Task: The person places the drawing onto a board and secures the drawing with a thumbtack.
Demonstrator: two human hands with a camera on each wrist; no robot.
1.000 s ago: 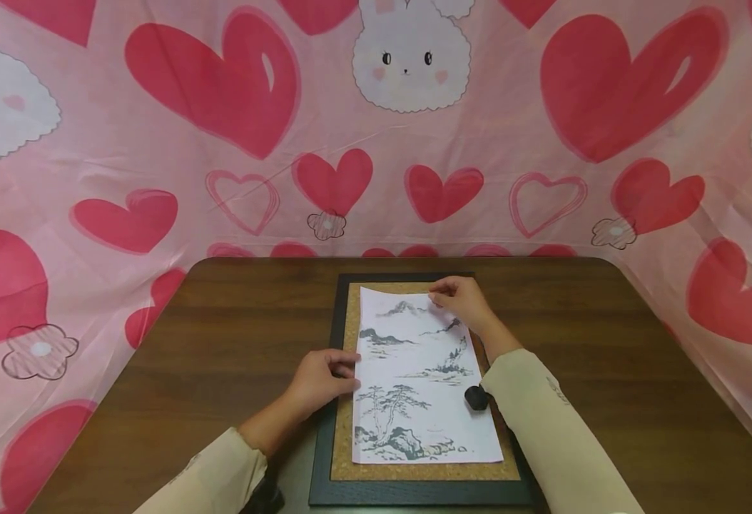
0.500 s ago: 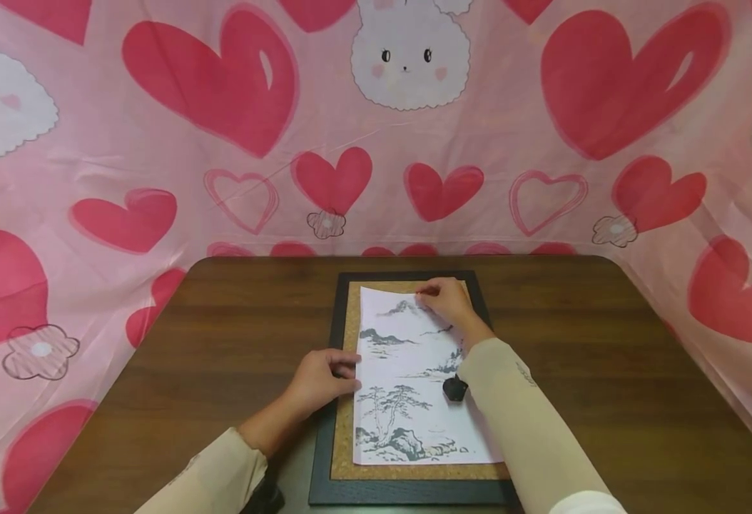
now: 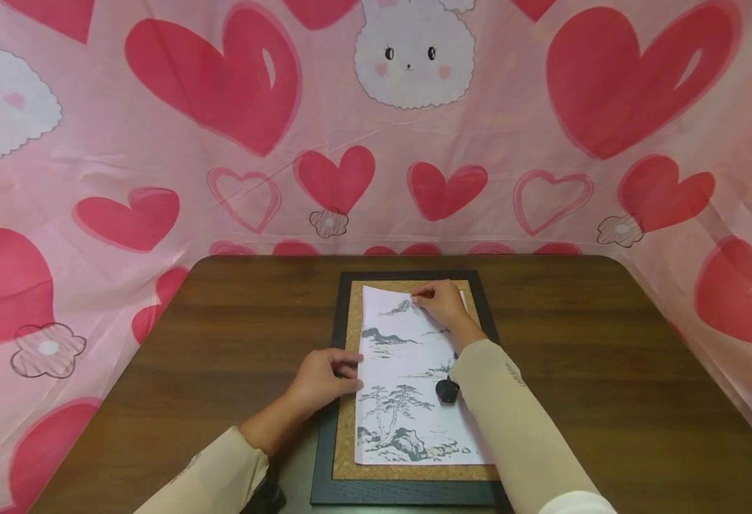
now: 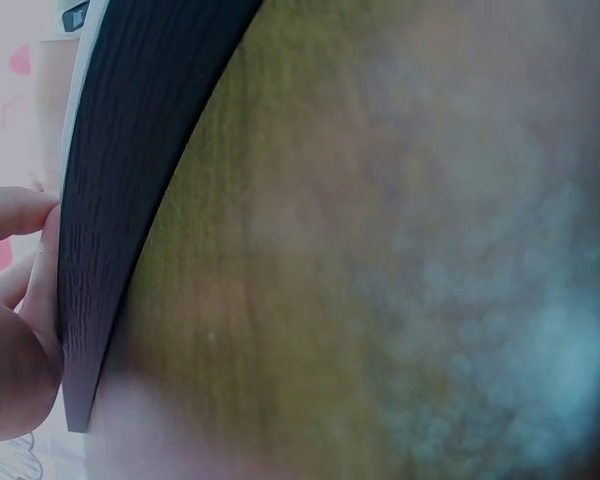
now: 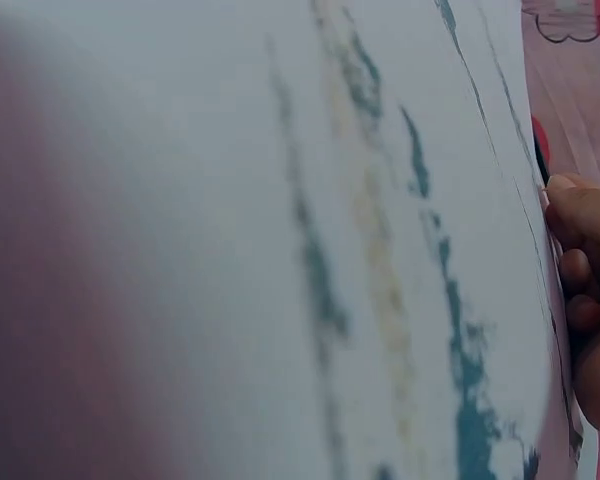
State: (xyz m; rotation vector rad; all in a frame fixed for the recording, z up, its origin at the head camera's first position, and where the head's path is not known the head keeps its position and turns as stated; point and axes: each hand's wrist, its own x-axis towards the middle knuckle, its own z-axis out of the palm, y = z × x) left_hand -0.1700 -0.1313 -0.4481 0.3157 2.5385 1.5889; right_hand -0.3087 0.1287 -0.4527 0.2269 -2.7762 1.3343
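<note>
A paper sheet (image 3: 392,364) with an ink landscape lies on a cork board (image 3: 427,472) in a dark frame (image 3: 402,492). My left hand (image 3: 321,378) rests at the sheet's left edge, thumb and fingers spread apart on its margin. At the top edge, my right hand (image 3: 443,303) pinches thumb and forefinger together over the mountain drawing. Between those fingertips seems to be a tiny pin-like thing, too small to make out clearly. In the right wrist view the right hand (image 5: 590,270) has its other fingers curled in. The right forearm hides part of the sheet's right side.
The board lies on a dark wooden table (image 3: 235,343). A pink cloth (image 3: 376,128) with hearts and rabbits hangs behind and at both sides. A black wrist camera (image 3: 446,390) on the right arm hangs over the sheet.
My right hand has moved left along the sheet's top edge, toward its middle, fingertips still pinched. My left hand and the sheet have stayed in place.
</note>
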